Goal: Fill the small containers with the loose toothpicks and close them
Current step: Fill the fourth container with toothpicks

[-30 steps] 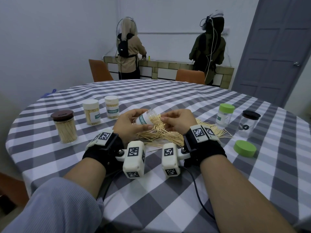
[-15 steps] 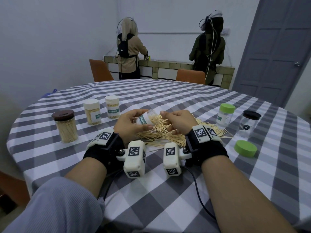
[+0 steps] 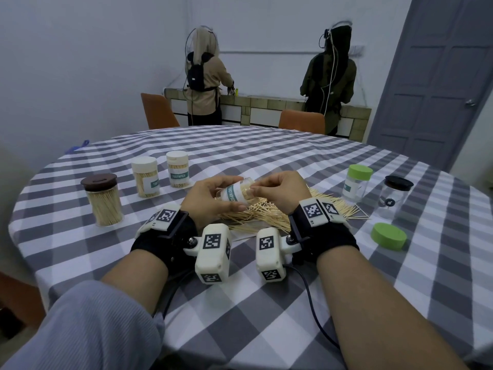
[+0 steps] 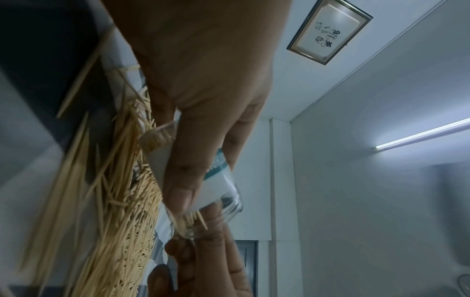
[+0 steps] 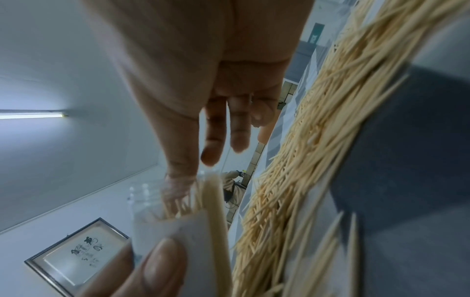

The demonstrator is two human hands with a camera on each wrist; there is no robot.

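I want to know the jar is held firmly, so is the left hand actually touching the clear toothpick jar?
Touching. In the left wrist view the left hand wraps the clear toothpick jar, thumb pressed flat on its label; the head view agrees.

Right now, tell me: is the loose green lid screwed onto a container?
No. The green lid lies flat on the tablecloth, apart from every container.

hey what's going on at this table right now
A person is filling toothpick containers. The left hand holds a small clear labelled container tilted on its side, while the right hand feeds toothpicks into its mouth above the loose pile. Three filled, capped containers stand to the left; a loose green lid lies on the right.
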